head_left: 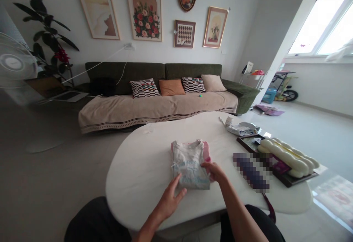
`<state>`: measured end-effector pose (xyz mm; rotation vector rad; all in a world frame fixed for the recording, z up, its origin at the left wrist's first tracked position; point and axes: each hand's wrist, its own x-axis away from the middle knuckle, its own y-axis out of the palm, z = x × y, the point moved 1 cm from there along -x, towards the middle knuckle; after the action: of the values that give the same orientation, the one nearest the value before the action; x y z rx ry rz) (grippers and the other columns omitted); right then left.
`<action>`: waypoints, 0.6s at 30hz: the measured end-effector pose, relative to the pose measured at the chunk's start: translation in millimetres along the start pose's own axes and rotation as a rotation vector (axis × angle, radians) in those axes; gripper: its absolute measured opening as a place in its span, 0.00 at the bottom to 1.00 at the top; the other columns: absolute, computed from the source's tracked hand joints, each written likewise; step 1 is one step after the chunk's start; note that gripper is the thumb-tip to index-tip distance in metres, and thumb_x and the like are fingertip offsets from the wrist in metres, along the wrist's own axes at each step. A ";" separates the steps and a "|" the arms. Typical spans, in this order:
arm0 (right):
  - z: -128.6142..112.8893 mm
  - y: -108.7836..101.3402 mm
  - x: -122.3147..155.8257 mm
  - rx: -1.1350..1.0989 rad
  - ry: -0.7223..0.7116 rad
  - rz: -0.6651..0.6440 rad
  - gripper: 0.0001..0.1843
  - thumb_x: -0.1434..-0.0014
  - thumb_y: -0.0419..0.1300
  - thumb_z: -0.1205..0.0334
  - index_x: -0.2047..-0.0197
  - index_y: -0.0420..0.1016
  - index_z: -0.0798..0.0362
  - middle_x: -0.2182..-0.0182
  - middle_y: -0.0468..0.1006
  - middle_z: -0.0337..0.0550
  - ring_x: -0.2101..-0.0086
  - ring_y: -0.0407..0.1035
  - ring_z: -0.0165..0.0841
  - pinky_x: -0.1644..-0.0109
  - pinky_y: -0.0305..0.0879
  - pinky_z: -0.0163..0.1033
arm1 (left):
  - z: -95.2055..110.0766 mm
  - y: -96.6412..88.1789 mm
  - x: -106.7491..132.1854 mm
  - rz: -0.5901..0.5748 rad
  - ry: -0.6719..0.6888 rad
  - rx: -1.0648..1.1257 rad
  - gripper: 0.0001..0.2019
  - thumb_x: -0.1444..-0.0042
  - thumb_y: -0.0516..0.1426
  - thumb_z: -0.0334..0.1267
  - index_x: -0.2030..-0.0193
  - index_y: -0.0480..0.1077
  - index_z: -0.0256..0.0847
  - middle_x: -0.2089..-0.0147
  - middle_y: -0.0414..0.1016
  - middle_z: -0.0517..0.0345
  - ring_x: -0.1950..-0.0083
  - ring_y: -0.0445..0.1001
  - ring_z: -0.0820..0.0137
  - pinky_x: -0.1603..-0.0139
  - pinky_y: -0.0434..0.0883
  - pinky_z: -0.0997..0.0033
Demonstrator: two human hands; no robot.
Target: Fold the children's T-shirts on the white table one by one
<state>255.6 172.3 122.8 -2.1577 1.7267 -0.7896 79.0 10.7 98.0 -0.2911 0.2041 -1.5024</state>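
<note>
A folded light grey T-shirt [190,161] with pale blue lettering lies flat on the white table [138,176]. Pink cloth [206,150] shows from under its right side and top edge. My left hand [169,199] is at the shirt's lower left corner, thumb and fingers apart, the fingertips reaching its front. At the right edge my right hand [216,172] has its fingers closed on the shirt, one fingertip on top and the others curled along the side, partly hidden.
To the right a dark tray [288,181] holds a cream, puffy object [289,155]. A blurred-out dark item [252,172] with a strap lies beside it. Behind it are a silver packet [244,128] and a small white bottle [228,121]. A sofa [165,108] stands beyond the table.
</note>
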 end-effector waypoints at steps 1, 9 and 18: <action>-16.1 4.7 2.9 -0.004 -0.042 -0.031 0.09 0.50 0.59 0.59 0.74 0.70 0.58 0.82 0.71 0.35 0.80 0.66 0.26 0.74 0.62 0.32 | -2.0 -6.9 -2.7 -0.011 -0.057 0.070 0.35 0.49 0.53 0.53 0.37 0.52 0.39 0.36 0.51 0.48 0.36 0.49 0.62 0.37 0.49 0.63; -130.0 81.3 47.8 -0.036 -0.429 -0.304 0.23 0.53 0.60 0.47 0.55 0.71 0.50 0.71 0.76 0.36 0.72 0.70 0.27 0.68 0.62 0.31 | -37.5 -147.1 22.7 0.304 -0.460 0.870 0.32 0.48 0.45 0.62 0.40 0.52 0.48 0.59 0.72 0.51 0.63 0.73 0.62 0.60 0.67 0.56; -53.5 160.7 65.7 0.103 -0.302 -0.212 0.33 0.53 0.60 0.60 0.45 0.59 0.63 0.54 0.70 0.59 0.51 0.63 0.45 0.51 0.58 0.45 | -92.0 -200.7 58.4 0.452 -0.566 0.747 0.21 0.51 0.57 0.49 0.51 0.63 0.47 0.67 0.74 0.60 0.71 0.72 0.68 0.71 0.67 0.71</action>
<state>104.1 75.0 98.6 -2.2767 1.2991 -0.5511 -136.3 -62.1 76.4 -0.0466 -0.6925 -0.9122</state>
